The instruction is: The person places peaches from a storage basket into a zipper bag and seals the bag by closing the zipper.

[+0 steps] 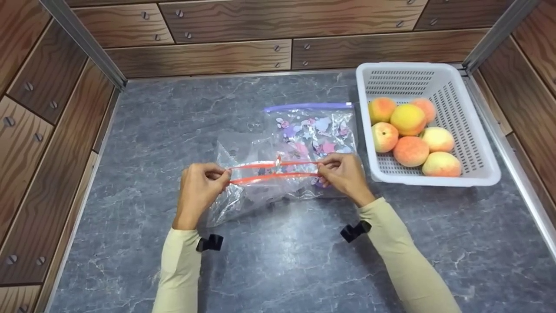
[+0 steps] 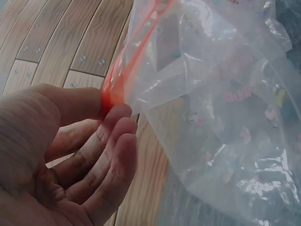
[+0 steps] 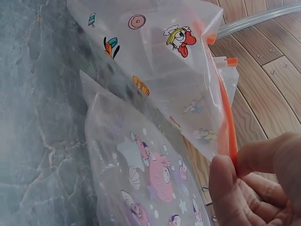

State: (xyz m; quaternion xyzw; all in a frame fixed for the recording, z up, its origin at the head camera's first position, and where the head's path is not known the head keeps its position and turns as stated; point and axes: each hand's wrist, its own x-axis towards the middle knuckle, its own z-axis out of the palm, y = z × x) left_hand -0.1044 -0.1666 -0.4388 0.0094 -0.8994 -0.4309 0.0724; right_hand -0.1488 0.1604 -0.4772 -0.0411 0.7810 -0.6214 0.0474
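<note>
Both hands hold a clear zipper bag (image 1: 234,198) by its orange zip strip (image 1: 256,178), whose two sides are parted. My left hand (image 1: 197,187) pinches one end between thumb and index finger. At the other end, my right hand (image 1: 346,176) pinches the strip the same way. A whitish slider (image 1: 278,161) sits near the strip's middle. Cartoon prints, including a duck figure (image 3: 179,40), show on the bag in the right wrist view. Beneath and behind it lies a second clear bag (image 1: 321,126) with a purple zip and pink and purple prints, partly covered.
To the right stands a white plastic basket (image 1: 475,130) with several peaches (image 1: 410,151) in it. Wood-patterned panels (image 1: 226,56) border the grey marbled table (image 1: 152,113) at the back and both sides. Metal rails (image 1: 89,43) run along the corners.
</note>
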